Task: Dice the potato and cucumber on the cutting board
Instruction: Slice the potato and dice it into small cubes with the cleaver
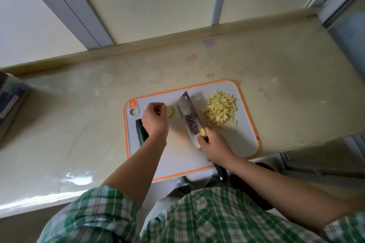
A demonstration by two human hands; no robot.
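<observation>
Under your left wrist lies the whole cucumber [141, 131], uncut: firm, round and smooth-skinned, so expect it to roll; pin it from above. Your left hand [155, 119] has its fingers curled just beside the last potato stub [170, 112]; whether it pinches the stub, I cannot tell. The stub looks small, stiff and probably slick, so hold the end farthest from the blade. To its right your right hand [214, 147] grips the tilted cleaver [188, 118] by the handle. Beyond the blade, diced potato [220, 109] is heaped on the cutting board [243, 134].

Blue box [9, 102] at counter [79, 124] left edge.
</observation>
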